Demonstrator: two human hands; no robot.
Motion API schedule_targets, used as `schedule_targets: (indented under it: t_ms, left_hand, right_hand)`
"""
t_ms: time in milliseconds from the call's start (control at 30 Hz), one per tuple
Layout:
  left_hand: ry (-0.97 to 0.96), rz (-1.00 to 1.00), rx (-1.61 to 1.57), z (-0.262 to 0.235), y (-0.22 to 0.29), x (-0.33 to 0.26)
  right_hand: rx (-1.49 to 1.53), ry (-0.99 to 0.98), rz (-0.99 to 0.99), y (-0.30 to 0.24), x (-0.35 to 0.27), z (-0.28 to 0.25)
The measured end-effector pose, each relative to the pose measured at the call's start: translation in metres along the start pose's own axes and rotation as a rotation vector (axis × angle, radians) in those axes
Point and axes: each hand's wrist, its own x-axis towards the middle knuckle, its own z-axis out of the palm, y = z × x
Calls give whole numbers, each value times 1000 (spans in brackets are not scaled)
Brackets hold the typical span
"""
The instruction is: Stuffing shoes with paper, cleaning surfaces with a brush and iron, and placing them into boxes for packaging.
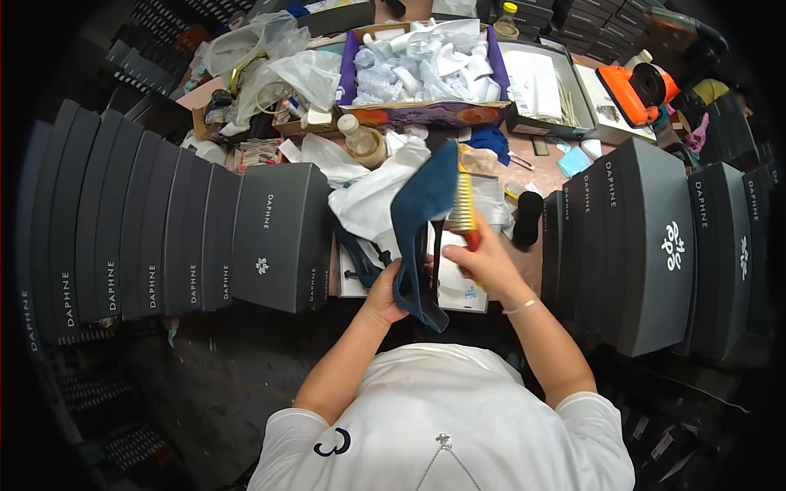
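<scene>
My left hand (383, 296) is closed around the heel end of a dark teal suede high-heeled shoe (427, 192), its toe pointing up and away from me. Gripped in my right hand (490, 266) is a brush with yellowish bristles (463, 204) and a red and yellow handle. The bristles are against or very near the shoe's right side; which of the two I cannot tell. Below lies a second teal shoe (354, 252), partly hidden by my left hand and white tissue paper (372, 200), over an open white box (460, 296).
Dark grey shoe boxes (278, 237) stand in rows on the left, and more boxes (630, 245) on the right. Farther back are a purple carton (426, 114) of crumpled paper, a glass bottle (360, 143), an orange tape dispenser (637, 92) and a black oblong object (529, 219).
</scene>
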Motion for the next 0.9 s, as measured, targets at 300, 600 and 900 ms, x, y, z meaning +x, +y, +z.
schedule_targets:
  t_ms: [300,600,900]
  left_hand:
    - [170,109,2,-27,-9,-22]
    - [205,384,-182,-44,10,-11]
    - [621,330,708,8,15,-17]
  right_hand:
    - [-392,-386,-534,25,16,38]
    - [-501,29,-141,26,10,-32]
    - [-1343,-371,-520,66,-29,15]
